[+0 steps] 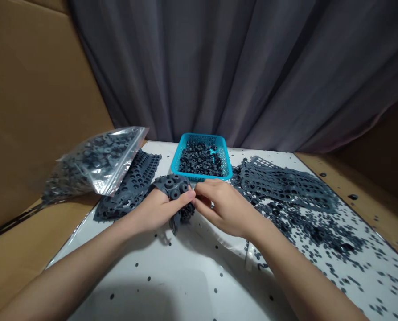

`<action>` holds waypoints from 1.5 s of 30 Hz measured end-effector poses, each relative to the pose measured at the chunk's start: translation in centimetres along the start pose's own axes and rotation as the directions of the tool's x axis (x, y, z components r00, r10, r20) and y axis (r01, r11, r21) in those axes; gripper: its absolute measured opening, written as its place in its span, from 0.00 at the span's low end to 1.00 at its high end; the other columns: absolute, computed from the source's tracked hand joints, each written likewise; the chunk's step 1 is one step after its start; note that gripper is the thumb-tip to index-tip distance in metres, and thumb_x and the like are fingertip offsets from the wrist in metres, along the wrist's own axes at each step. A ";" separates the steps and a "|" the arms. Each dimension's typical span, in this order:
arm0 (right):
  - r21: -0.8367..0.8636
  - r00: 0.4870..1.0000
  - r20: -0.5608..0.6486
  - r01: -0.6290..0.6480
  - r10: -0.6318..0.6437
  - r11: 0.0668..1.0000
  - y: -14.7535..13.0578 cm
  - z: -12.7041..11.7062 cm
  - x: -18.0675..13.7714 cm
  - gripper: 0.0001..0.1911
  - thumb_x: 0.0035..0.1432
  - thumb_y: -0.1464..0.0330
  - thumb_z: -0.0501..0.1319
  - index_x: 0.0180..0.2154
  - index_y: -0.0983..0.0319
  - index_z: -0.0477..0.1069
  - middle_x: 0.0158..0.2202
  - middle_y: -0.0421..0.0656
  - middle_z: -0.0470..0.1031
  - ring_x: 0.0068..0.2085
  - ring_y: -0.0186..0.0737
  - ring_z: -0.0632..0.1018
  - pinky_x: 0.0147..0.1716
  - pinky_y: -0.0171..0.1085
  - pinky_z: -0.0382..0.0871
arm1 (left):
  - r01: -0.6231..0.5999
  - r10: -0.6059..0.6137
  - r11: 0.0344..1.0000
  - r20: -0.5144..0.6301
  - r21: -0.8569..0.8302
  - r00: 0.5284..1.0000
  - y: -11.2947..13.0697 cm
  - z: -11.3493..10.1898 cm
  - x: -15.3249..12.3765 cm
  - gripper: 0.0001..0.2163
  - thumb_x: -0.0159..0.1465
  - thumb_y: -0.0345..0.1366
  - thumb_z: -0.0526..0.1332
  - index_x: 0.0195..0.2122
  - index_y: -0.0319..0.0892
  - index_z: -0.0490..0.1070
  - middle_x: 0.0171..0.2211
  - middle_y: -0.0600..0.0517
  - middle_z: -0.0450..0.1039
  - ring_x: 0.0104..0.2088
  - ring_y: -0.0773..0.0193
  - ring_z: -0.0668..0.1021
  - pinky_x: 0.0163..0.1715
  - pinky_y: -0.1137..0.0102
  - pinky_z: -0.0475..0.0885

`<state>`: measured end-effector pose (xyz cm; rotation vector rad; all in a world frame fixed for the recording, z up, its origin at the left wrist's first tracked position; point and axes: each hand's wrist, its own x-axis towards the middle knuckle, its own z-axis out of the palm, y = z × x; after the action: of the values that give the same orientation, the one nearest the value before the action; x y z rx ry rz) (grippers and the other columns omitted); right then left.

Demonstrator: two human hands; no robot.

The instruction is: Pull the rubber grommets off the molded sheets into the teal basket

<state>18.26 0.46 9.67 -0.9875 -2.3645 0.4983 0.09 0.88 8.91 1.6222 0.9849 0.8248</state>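
My left hand (158, 209) is closed around a dark grey rubber sheet (172, 185) that carries raised ring-shaped parts. The sheet is bent over the fingers, and a torn strip hangs below. Against its right edge, my right hand (222, 207) is closed with thumb and forefinger pinched together, beside the left thumb tip. Whatever lies in that pinch is too small and hidden to make out. Just behind both hands stands a blue plastic basket (174, 167) holding many small dark rubber rings (200, 158).
A clear zip bag (95, 160) full of dark rubber parts leans at the left, beside stacked moulded sheets (132, 183). At the right lie perforated sheets (285, 183) and scattered small discs (305, 227) on the white table (185, 285). Cardboard (34, 89) walls the left; a grey curtain (192, 67) hangs behind.
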 end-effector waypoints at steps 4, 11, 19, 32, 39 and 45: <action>0.308 0.993 0.118 -0.020 -0.018 0.951 1.2 0.0 0.3 0.14 0.62 0.70 0.53 0.23 0.61 0.57 0.22 0.36 0.58 0.24 0.31 0.60 0.25 0.34 0.51 | 0.019 -0.023 0.999 0.105 0.039 0.994 -0.6 -0.7 0.4 0.12 0.61 0.44 0.60 0.40 0.44 0.77 0.40 0.51 0.78 0.45 0.58 0.75 0.47 0.68 0.67; 0.891 0.996 0.054 -0.082 0.074 0.447 2.6 2.8 0.9 0.14 0.57 0.64 0.59 0.23 0.62 0.61 0.21 0.34 0.54 0.23 0.31 0.55 0.24 0.33 0.49 | 0.174 -0.166 0.904 0.054 -0.391 0.985 -1.8 -0.2 1.1 0.11 0.55 0.44 0.66 0.30 0.40 0.75 0.29 0.53 0.76 0.33 0.63 0.76 0.38 0.69 0.69; 0.978 0.959 -0.121 0.071 0.258 0.194 2.7 3.9 1.4 0.15 0.55 0.61 0.58 0.22 0.60 0.58 0.19 0.34 0.51 0.22 0.33 0.57 0.26 0.35 0.55 | 0.232 -0.315 0.705 -0.002 -0.670 0.949 -1.6 0.4 1.5 0.14 0.52 0.44 0.68 0.22 0.38 0.69 0.17 0.57 0.66 0.21 0.70 0.71 0.19 0.77 0.65; -0.027 0.856 -0.430 -0.331 0.287 0.943 12.6 1.8 0.5 0.08 0.55 0.68 0.59 0.36 0.61 0.73 0.35 0.46 0.75 0.41 0.48 0.71 0.44 0.47 0.61 | 0.375 -0.488 0.603 0.046 -0.705 0.872 -1.2 0.4 1.6 0.04 0.57 0.31 0.63 0.29 0.38 0.76 0.19 0.53 0.73 0.18 0.71 0.72 0.20 0.76 0.70; -0.155 0.900 -0.387 -0.277 0.200 0.948 10.0 1.1 0.5 0.14 0.60 0.64 0.57 0.47 0.58 0.71 0.54 0.49 0.70 0.54 0.57 0.65 0.50 0.56 0.57 | 0.371 -0.413 0.830 -0.010 -0.416 0.911 -1.8 0.3 1.4 0.07 0.51 0.33 0.66 0.19 0.37 0.72 0.20 0.52 0.72 0.24 0.68 0.72 0.27 0.72 0.68; -0.036 0.979 -0.095 0.179 -0.182 0.983 3.3 -1.2 0.7 0.10 0.60 0.62 0.58 0.40 0.60 0.68 0.37 0.44 0.74 0.40 0.42 0.72 0.42 0.43 0.63 | 0.143 -0.150 0.983 -0.058 -0.113 0.987 -1.1 0.0 0.9 0.07 0.56 0.39 0.65 0.29 0.41 0.72 0.27 0.55 0.72 0.30 0.66 0.71 0.34 0.70 0.67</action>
<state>20.34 3.31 9.14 -0.7806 -2.3496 0.3410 0.29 1.87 7.88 1.4202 1.0745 0.8212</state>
